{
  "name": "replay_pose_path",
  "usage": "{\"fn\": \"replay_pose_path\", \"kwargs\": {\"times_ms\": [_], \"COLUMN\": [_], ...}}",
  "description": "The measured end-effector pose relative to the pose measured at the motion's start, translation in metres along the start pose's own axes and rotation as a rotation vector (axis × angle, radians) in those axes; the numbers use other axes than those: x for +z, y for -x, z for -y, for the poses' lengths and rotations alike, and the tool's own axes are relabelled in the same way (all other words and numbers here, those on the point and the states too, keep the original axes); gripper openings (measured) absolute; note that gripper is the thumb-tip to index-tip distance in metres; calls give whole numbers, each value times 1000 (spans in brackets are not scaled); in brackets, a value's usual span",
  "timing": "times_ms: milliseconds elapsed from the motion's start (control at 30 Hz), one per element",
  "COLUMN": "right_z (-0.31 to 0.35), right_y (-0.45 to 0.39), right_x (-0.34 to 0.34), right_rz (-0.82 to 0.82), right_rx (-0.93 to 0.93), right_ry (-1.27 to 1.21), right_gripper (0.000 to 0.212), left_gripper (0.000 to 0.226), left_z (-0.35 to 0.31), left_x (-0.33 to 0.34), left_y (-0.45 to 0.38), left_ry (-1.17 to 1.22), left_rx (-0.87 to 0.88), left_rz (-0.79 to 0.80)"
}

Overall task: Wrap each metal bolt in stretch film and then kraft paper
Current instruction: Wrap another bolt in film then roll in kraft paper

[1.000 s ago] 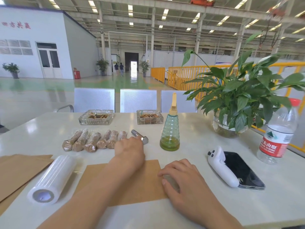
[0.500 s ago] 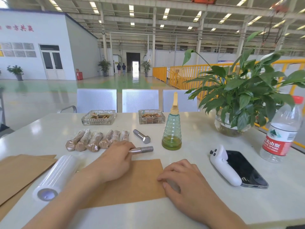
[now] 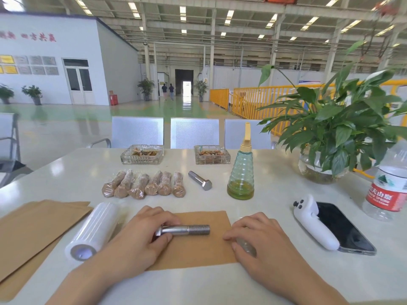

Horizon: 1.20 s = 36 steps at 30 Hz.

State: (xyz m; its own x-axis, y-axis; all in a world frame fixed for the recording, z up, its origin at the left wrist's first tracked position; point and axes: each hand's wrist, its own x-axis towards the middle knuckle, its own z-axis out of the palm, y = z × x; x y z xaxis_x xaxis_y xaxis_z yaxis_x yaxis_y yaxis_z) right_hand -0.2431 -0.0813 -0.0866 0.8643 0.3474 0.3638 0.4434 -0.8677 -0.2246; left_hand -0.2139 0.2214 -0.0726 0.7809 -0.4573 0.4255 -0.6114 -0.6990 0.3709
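A bare metal bolt point(image 3: 189, 230) lies across a sheet of kraft paper point(image 3: 198, 249) near the table's front, its thread pointing right. My left hand point(image 3: 143, 234) grips the bolt by its hex head. My right hand point(image 3: 257, 236) lies flat on the sheet's right edge, fingers curled over something small and grey that I cannot make out. A roll of stretch film point(image 3: 93, 231) rests to the left of the sheet. Further back sit several wrapped bolts point(image 3: 144, 184) in a row, with a second bare bolt point(image 3: 200, 180) beside them.
A stack of kraft sheets point(image 3: 33, 227) lies at the left. A green oil bottle point(image 3: 241, 172), two glass ashtrays point(image 3: 142, 154), a potted plant point(image 3: 330, 137), a water bottle point(image 3: 389, 186), a white controller point(image 3: 312, 221) and a phone point(image 3: 343, 230) occupy the back and right.
My left hand picked one bare bolt from beside the wrapped row and drew it back onto the kraft sheet. My right hand stayed on the sheet's edge.
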Motion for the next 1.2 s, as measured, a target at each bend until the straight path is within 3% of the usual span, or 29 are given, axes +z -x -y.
{"fn": "replay_pose_path", "kwargs": {"times_ms": [333,467,567,633,767,867,1000,1200], "right_z": [0,0,-8,-15,-19,-22,-27,-31], "right_y": [0,-12,-43,-74,-129,-156,-174,-181], "right_x": [-1,-9,-31,-52,-80,-81,-70,-65], "right_rz": [27,-71,-391,-501,-414,-335,-331,-446], "right_rx": [14,140,315,417,554,597,644,649], "right_ry": [-2,-192,-400,-481,-571,-630,-699,-730], "right_gripper": [27,17,27,34,86,102,91,52], "left_gripper": [16,16,17,17,15,14,15,18], "left_z": [-1,6,10,11,12,13,13,16], "left_x": [6,7,8,8,8,9,10,11], "left_y": [5,3,3,3,2,2,2,3], "left_ry": [76,81,83,86,93,81,70,80], "left_rx": [-20,-3,16,24,29,26,25,36], "left_rz": [-6,-6,-6,-9,-2,12,19,13]}}
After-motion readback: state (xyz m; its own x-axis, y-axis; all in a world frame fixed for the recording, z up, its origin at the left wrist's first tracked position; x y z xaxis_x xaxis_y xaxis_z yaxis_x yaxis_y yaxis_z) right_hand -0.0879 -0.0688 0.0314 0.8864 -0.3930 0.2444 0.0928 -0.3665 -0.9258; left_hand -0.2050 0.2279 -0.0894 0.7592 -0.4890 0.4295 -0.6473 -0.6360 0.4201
